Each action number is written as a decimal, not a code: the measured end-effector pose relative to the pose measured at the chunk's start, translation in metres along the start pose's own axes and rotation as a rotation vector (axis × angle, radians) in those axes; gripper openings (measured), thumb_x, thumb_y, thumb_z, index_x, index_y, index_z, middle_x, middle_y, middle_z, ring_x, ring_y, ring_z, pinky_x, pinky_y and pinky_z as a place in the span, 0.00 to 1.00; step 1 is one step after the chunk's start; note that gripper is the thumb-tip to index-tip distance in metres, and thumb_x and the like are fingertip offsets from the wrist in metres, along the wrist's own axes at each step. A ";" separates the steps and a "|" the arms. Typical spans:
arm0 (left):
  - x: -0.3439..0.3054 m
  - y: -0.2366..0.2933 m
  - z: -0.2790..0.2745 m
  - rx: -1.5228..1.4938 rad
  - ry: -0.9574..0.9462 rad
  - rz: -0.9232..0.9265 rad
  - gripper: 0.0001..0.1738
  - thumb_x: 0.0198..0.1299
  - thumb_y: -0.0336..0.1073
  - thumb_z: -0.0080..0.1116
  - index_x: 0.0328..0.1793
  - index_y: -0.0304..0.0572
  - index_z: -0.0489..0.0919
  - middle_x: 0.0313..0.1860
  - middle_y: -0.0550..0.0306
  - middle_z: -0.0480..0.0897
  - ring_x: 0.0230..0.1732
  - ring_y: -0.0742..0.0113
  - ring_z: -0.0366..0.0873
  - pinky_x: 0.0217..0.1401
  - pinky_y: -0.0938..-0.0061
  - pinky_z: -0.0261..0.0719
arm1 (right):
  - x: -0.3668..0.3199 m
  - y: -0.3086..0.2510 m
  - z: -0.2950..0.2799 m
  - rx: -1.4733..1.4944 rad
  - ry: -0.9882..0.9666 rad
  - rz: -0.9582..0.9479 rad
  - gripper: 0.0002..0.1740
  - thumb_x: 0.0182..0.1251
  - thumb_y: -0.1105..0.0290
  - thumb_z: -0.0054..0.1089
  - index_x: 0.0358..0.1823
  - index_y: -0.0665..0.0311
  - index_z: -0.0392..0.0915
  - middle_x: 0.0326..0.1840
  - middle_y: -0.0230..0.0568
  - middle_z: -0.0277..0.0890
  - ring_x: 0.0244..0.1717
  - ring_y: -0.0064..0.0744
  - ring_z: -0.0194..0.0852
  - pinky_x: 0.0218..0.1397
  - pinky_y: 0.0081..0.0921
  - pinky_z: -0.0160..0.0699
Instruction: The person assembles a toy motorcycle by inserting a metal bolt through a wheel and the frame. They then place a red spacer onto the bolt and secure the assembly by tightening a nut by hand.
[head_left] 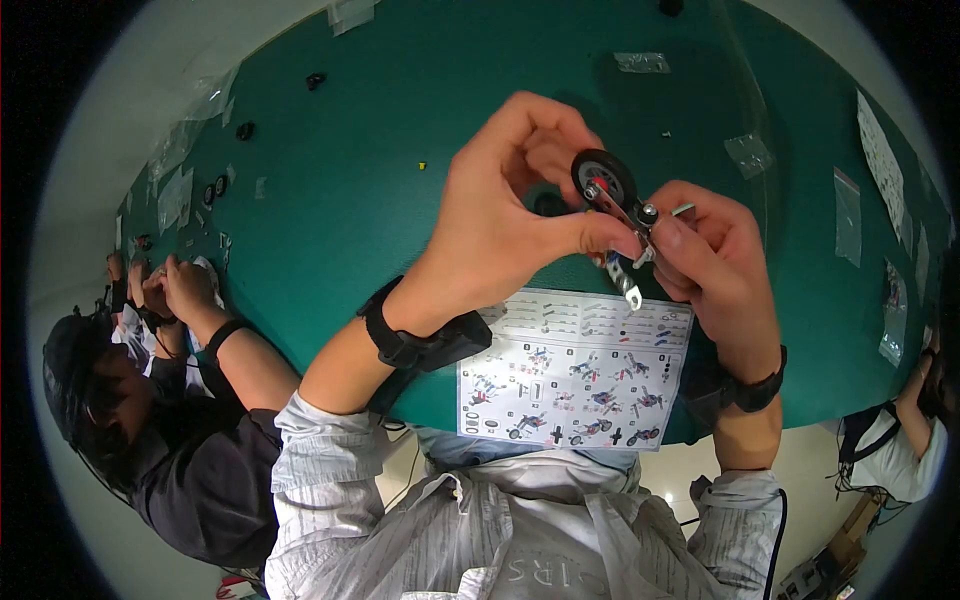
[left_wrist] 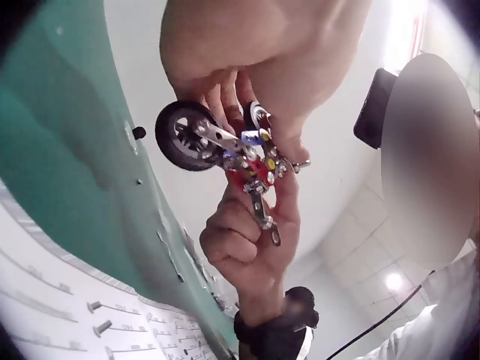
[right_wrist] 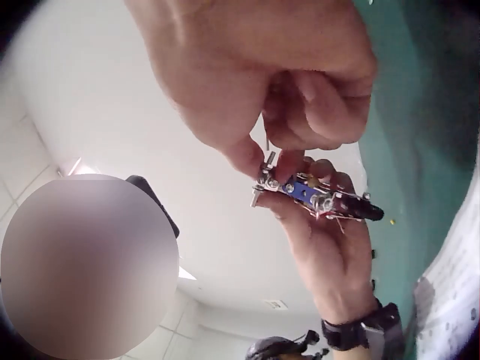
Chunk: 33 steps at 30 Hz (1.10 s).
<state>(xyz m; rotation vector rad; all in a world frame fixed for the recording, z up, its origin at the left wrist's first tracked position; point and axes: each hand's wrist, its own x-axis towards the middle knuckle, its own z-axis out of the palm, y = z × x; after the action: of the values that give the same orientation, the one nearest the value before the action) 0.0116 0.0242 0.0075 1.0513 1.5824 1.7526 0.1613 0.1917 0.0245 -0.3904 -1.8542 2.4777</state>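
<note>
Raised over the green table, a small metal model motorcycle (head_left: 620,215) has black wheels, perforated strips, and blue and red parts. My left hand (head_left: 490,215) holds it, thumb along the frame beside the black wheel (left_wrist: 187,136). At the model's other end, my right hand (head_left: 715,250) pinches the metal parts between thumb and forefinger. A short thin metal piece (head_left: 684,210) sticks out by the right fingers. Small bolts (right_wrist: 270,171) show close under the right fingertips in the right wrist view. A perforated strip (head_left: 624,280) hangs below the hands.
A printed instruction sheet (head_left: 575,370) lies at the table's near edge, under the hands. Plastic bags (head_left: 748,155) and a tiny yellow part (head_left: 422,166) are scattered on the green table (head_left: 370,110). Another person (head_left: 200,440) works at the left.
</note>
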 end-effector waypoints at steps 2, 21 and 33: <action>0.001 -0.004 0.002 0.188 0.116 0.121 0.37 0.40 0.32 0.87 0.54 0.41 0.72 0.48 0.57 0.82 0.49 0.69 0.82 0.55 0.72 0.78 | 0.000 0.003 0.009 -0.115 0.116 -0.116 0.10 0.75 0.68 0.61 0.44 0.70 0.80 0.27 0.24 0.75 0.26 0.07 0.62 0.26 0.12 0.53; 0.000 0.012 0.002 -0.062 0.049 -0.143 0.11 0.73 0.37 0.59 0.48 0.34 0.81 0.36 0.55 0.87 0.35 0.73 0.85 0.34 0.80 0.78 | -0.001 0.009 0.027 -0.896 0.378 -0.485 0.09 0.58 0.76 0.72 0.37 0.65 0.80 0.15 0.25 0.55 0.17 0.12 0.50 0.20 0.20 0.45; 0.001 0.014 -0.003 -0.132 -0.034 -0.228 0.10 0.71 0.34 0.60 0.50 0.34 0.80 0.40 0.55 0.87 0.40 0.73 0.86 0.28 0.81 0.82 | -0.005 0.013 0.007 -0.403 0.402 -0.428 0.07 0.70 0.75 0.58 0.46 0.68 0.72 0.30 0.33 0.69 0.30 0.16 0.64 0.32 0.16 0.62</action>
<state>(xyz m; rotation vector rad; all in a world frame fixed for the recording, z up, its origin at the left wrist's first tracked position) 0.0103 0.0210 0.0215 0.7999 1.4808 1.6502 0.1661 0.1801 0.0148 -0.4077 -1.9890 1.6179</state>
